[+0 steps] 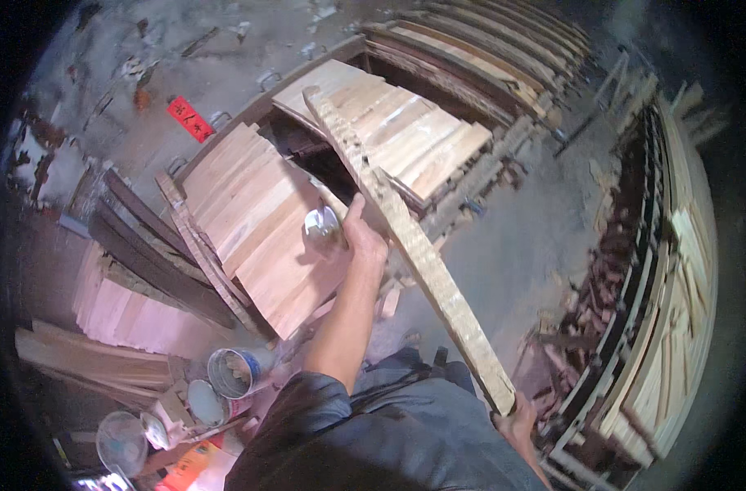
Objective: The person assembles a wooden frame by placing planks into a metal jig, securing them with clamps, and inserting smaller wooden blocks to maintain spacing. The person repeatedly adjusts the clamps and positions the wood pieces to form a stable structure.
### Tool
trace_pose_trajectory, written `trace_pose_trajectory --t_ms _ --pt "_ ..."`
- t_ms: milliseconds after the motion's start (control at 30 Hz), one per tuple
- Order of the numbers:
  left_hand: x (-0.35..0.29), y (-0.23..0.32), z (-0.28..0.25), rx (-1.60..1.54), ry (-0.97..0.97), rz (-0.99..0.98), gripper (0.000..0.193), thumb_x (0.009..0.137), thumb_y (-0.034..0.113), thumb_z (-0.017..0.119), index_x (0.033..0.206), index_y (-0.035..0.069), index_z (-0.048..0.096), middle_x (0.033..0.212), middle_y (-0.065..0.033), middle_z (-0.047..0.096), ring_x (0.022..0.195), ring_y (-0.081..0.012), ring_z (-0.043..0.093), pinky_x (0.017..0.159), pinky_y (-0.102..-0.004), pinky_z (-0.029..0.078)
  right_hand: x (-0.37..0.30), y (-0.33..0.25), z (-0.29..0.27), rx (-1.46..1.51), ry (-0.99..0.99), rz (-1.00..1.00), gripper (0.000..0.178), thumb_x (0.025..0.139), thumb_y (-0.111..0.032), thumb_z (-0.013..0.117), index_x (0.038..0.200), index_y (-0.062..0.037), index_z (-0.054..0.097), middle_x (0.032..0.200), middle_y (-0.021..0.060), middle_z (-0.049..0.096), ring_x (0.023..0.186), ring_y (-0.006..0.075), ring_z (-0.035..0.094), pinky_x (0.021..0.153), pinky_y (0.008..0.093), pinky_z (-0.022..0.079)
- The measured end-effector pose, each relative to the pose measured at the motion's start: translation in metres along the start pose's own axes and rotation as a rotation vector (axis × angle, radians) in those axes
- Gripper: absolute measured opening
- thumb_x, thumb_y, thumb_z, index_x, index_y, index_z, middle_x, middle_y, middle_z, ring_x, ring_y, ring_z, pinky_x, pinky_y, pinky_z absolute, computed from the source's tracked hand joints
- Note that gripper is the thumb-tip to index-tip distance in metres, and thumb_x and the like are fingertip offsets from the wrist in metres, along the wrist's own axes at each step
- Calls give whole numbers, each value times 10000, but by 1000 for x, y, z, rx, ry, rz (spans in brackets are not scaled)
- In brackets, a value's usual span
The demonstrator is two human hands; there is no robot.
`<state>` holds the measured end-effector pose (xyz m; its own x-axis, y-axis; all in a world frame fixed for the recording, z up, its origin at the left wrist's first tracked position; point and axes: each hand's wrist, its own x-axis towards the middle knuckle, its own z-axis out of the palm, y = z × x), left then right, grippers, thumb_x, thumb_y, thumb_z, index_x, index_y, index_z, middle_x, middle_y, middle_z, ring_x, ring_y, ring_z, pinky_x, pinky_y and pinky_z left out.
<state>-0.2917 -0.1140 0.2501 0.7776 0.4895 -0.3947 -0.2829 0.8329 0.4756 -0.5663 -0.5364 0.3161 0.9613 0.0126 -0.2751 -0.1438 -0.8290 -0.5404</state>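
Note:
A long, rough-edged wooden board (430, 274) slants across the view, its far end over two panels of pale planks and its near end beside my body at lower right. My right hand (518, 421) is closed round that near end. Along the board's left side, near the middle, is my left hand (363, 236), thumb up and fingers mostly hidden. Just left of it, over the left plank panel (270, 229), shows a shiny round metal thing (322, 222); its kind is unclear. The right plank panel (414, 131) lies beyond the board, with a dark gap between the panels.
Dark curved timbers (148, 245) lean at the left. At lower left stand a blue-and-white can (232, 372), a clear tub (121, 442) and an orange packet (189, 466). A red paper slip (190, 119) lies at upper left. Stacked long strips (684, 311) and wood scraps (590, 327) line the right.

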Motion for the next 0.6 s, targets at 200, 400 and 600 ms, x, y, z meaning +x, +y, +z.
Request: trace_pose_trajectory --t_ms 200,400,600 --pt "30 29 24 400 193 536 808 905 134 710 1559 -18 259 1408 -169 547 1180 -289 610 1019 -411 469 253 -123 6 223 -464 -169 593 701 -151 825 1238 28 651 848 139 733 663 138 668 588 308 550" --pt "-89 -20 -160 1723 589 991 406 960 119 666 1326 -33 583 1254 -130 626 1089 -212 623 1000 -366 477 522 -219 88 293 -462 -368 496 699 -155 852 1107 78 696 893 149 748 765 201 708 679 327 560" --pt "-351 -170 -302 408 1165 708 510 847 -24 537 1354 -67 507 760 5 469 712 -125 474 594 -282 407 594 -265 126 -251 -338 -472 584 682 -289 836 1109 60 644 1004 270 727 952 374 726 878 441 562"
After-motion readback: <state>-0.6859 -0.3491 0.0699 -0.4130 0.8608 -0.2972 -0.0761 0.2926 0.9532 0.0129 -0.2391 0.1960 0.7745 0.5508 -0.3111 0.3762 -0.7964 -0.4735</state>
